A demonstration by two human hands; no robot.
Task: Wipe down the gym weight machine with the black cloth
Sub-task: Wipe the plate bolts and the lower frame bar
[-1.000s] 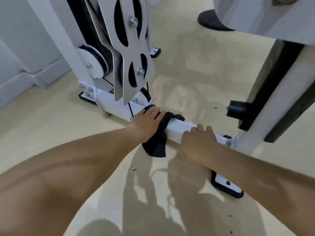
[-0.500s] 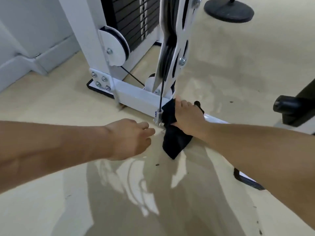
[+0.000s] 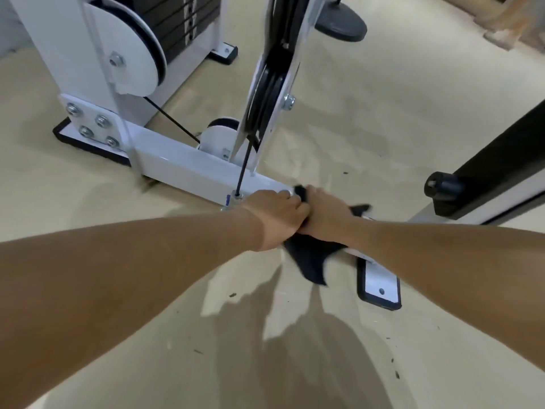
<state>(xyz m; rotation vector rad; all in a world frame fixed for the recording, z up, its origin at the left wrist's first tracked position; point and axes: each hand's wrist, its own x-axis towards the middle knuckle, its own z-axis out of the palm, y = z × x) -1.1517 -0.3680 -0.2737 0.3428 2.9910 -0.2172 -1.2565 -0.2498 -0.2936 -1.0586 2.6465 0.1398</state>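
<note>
Both hands' grips, left (image 3: 275, 216) and right (image 3: 328, 215), clamp the mostly hidden black cloth (image 3: 309, 258).

Two hands (image 3: 277, 214), one black cloth (image 3: 309, 261)

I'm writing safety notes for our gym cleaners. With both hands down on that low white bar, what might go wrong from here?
1. The left hand sits right beside the black cable and its anchor on the base bar; fingers may get pinched if the cable moves.
2. The black cloth, under the right hand, hangs loose towards the floor and might drag grit from the floor onto the bar.
</note>
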